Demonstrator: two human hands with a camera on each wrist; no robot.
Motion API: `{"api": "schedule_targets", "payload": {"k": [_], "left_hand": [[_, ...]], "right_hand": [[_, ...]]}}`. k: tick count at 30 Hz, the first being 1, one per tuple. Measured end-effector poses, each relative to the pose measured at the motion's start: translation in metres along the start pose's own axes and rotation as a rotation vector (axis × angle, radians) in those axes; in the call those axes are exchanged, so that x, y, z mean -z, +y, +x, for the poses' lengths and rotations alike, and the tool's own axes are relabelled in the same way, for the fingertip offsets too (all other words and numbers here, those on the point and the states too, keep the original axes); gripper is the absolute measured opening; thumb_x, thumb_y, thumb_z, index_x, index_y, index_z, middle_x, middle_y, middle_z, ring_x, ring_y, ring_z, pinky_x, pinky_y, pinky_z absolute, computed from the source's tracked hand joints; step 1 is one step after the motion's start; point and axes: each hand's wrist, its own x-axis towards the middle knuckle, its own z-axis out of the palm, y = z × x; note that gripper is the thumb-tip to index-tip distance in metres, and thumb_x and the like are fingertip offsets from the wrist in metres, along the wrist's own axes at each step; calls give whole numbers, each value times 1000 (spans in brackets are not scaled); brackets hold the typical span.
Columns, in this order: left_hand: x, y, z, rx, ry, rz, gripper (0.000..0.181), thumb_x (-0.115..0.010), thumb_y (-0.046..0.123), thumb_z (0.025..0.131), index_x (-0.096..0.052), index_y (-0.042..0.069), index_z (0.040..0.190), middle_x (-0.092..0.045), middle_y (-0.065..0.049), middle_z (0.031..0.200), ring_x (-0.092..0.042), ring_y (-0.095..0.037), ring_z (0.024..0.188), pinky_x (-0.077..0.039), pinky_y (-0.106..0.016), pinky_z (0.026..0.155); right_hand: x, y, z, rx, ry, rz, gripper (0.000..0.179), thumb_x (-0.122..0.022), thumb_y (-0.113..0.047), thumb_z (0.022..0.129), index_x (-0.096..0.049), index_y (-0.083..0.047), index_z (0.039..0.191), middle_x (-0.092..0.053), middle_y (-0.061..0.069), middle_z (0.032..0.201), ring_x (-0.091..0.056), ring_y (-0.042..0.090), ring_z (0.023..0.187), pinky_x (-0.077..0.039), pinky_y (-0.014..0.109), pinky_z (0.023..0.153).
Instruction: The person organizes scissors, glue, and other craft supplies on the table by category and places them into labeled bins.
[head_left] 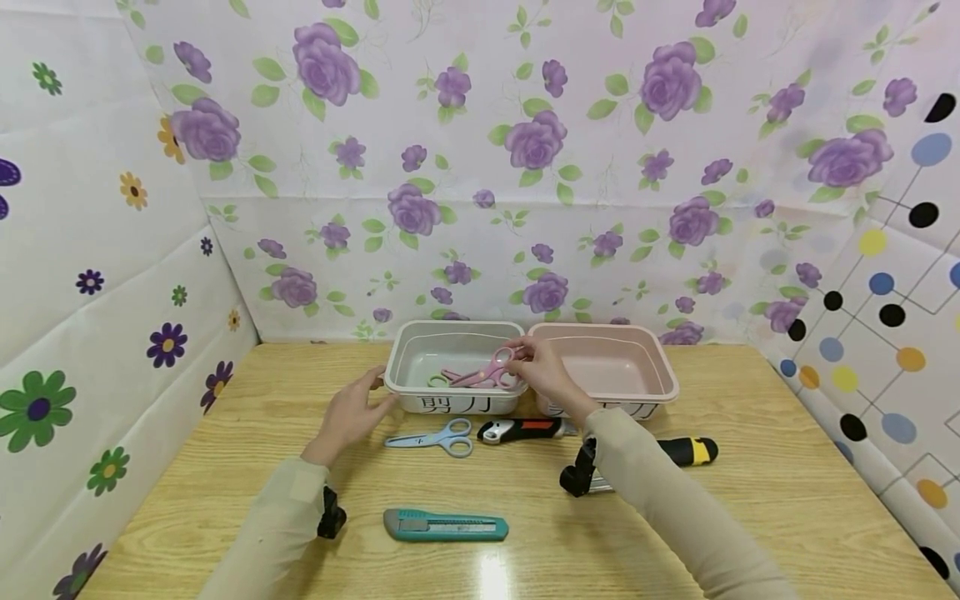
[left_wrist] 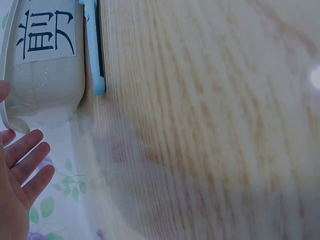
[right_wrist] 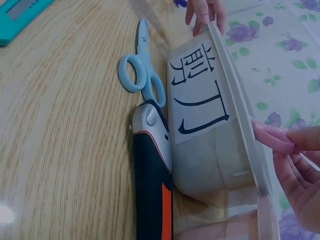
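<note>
The right hand (head_left: 542, 372) holds pink scissors (head_left: 486, 372) with curled fingers, over the grey bin (head_left: 405, 387). Green scissors (head_left: 438, 380) lie inside already. The left hand (head_left: 351, 414) touches the bin, fingers straight. Blue scissors (head_left: 435, 437) and three knives wait on the table (head_left: 765, 500).

Pink scissors (head_left: 486, 372) in grey tub (head_left: 450, 333); pink tub (head_left: 660, 367); light-blue scissors (head_left: 438, 437); teal cutter (head_left: 446, 525); wood-grain counter (head_left: 750, 500); purple-rose backdrop (head_left: 525, 167).
</note>
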Motion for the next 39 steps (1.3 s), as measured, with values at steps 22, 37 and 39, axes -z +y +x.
{"api": "schedule_targets", "payload": {"k": [22, 37, 39], "left_hand": [[-2, -2, 0, -18, 14, 4, 58, -57, 41, 87, -43, 8, 133, -62, -16, 111, -57, -36, 101, -46, -52, 79], [-2, -2, 0, -15, 16, -5, 58, -57, 40, 87, -43, 8, 133, -62, -17, 112, -57, -37, 101, -46, -52, 79], [-3, -3, 0, -14, 17, -8, 58, -57, 41, 87, -43, 8, 133, -62, -17, 112, -56, -37, 102, -45, -53, 80]], "right_hand": [[-19, 9, 4, 10, 51, -72, 22, -63, 7, 76, -61, 12, 97, -65, 17, 79, -57, 13, 64, -49, 22, 55], [-20, 8, 3, 121, 45, -307, 24, -62, 5, 77, -62, 9, 100, -65, 17, 85, -63, 26, 77, -52, 30, 68], [-18, 9, 3, 125, 48, -309, 24, -62, 4, 77, -62, 9, 100, -65, 16, 85, -62, 25, 77, -52, 30, 68]]}}
